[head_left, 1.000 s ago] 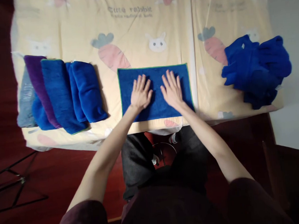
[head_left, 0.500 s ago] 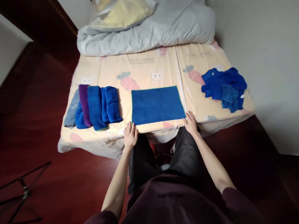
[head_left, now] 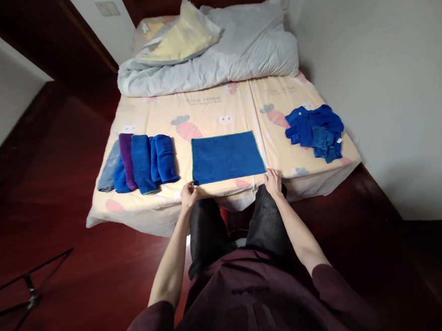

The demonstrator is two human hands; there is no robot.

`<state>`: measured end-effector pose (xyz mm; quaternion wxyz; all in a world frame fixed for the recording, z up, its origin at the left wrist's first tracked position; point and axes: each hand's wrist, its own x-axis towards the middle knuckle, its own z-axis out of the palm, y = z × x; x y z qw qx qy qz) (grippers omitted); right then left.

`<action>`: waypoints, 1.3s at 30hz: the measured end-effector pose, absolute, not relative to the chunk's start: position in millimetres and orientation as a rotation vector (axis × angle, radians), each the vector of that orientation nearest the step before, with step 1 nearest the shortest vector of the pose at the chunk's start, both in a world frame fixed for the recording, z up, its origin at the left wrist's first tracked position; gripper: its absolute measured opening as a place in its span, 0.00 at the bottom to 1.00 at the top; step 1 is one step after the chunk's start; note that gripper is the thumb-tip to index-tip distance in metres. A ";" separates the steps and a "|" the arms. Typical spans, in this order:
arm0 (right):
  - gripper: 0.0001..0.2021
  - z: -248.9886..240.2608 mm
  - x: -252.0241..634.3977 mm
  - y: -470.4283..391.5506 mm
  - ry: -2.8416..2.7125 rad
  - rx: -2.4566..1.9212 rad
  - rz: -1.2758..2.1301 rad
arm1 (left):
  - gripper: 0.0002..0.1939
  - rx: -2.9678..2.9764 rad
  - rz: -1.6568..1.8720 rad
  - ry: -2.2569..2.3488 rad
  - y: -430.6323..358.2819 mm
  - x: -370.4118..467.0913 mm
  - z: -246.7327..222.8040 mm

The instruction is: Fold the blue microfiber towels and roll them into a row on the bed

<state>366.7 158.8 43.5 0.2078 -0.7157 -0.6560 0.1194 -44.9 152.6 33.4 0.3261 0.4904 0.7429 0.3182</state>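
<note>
A blue towel with a thin green edge lies flat on the bed in front of me. My left hand pinches its near left corner, which is slightly turned up at the fingertips. At the near right corner, my right hand has its fingers closed on the towel's edge. Left of the flat towel is a row of several folded towels, blue, purple and grey, leaning against one another. A crumpled heap of blue towels sits to the right.
The bed has a sheet printed with carrots. A grey quilt is bunched at its far end, with a yellow item in clear plastic on top. A black metal stand is on the floor at the left. Walls flank the bed.
Both hands have gone from resting with fingers spread at the towel's near corners to gripping them. The view has tilted up and shifted a little.
</note>
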 end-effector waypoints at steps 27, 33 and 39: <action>0.17 -2.6 388.9 168.2 -1.732 -1.643 0.220 | 0.08 1.416 1.295 1.762 164.7 -74.0 -18.5; 0.14 2.9 385.6 153.6 -1.704 -1.559 0.233 | 0.12 1.486 1.286 1.759 151.2 -81.8 -18.5; 0.12 12.6 381.8 157.4 -1.716 -1.451 0.298 | 0.15 1.511 1.311 1.694 168.8 -82.5 -11.8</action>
